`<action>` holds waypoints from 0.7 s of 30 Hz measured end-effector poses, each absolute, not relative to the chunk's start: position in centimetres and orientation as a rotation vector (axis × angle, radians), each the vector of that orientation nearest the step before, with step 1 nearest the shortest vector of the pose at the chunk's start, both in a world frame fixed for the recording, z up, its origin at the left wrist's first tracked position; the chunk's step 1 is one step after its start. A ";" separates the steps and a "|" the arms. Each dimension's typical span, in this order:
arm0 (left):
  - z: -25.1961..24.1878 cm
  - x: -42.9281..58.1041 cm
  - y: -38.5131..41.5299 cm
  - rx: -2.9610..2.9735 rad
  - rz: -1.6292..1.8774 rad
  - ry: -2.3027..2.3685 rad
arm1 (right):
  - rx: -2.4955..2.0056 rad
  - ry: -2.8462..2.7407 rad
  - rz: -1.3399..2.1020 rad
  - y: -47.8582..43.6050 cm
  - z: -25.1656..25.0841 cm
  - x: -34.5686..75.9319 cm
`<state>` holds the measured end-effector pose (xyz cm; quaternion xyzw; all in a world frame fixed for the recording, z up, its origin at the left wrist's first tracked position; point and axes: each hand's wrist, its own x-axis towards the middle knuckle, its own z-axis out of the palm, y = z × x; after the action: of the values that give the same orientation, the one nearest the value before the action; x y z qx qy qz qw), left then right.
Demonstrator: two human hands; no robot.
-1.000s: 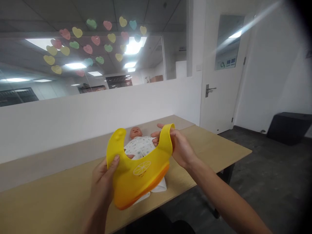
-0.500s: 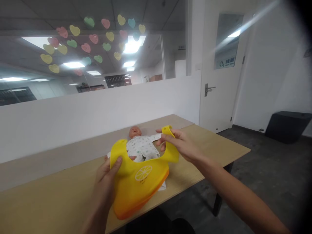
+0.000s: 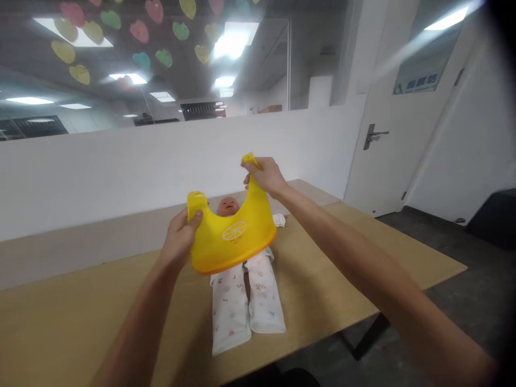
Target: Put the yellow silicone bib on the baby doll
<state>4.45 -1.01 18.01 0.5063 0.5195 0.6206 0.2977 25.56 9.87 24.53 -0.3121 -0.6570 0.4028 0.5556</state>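
Note:
A yellow baby bib [image 3: 258,215] with an orange lower edge and a printed lemon slice hangs spread between my hands. My left hand [image 3: 179,236] pinches its left neck strap, thumb in front. Higher up, my right hand [image 3: 268,174] grips the other strap near its end. Behind and below the bib a baby doll [image 3: 228,206] lies on its back on the table. Its head shows through the neck opening, while the bib hides its torso. White patterned trousers [image 3: 231,312] cover the doll's legs, which point toward me.
The wooden table [image 3: 342,263] runs along a white wall [image 3: 121,172] with a window above it. Heart-shaped paper notes [image 3: 139,32] stick to the glass. A white door [image 3: 371,161] stands at the right, and a dark box [image 3: 492,217] sits on the floor.
Both hands have raised the bib and carried it away from me, over the doll's torso. The doll's trouser legs have come into sight. My view has shifted.

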 end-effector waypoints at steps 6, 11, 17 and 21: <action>18.6 2.9 1.9 1.298 1.546 1.348 | -0.747 -1.497 1.120 13.4 24.8 24.2; 19.1 2.6 3.3 1.370 1.555 1.354 | -0.648 -1.548 1.117 14.0 25.6 24.5; 15.7 0.5 9.5 1.415 1.469 1.459 | -0.835 -1.603 1.078 20.8 20.6 21.4; 12.1 -1.8 14.0 1.357 1.344 1.608 | -1.051 -1.685 1.008 26.2 15.0 18.9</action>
<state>-1.84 14.01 12.07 0.5156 0.6108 0.5105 0.3169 18.88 26.20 14.98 -0.4234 -0.6790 0.4060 0.4414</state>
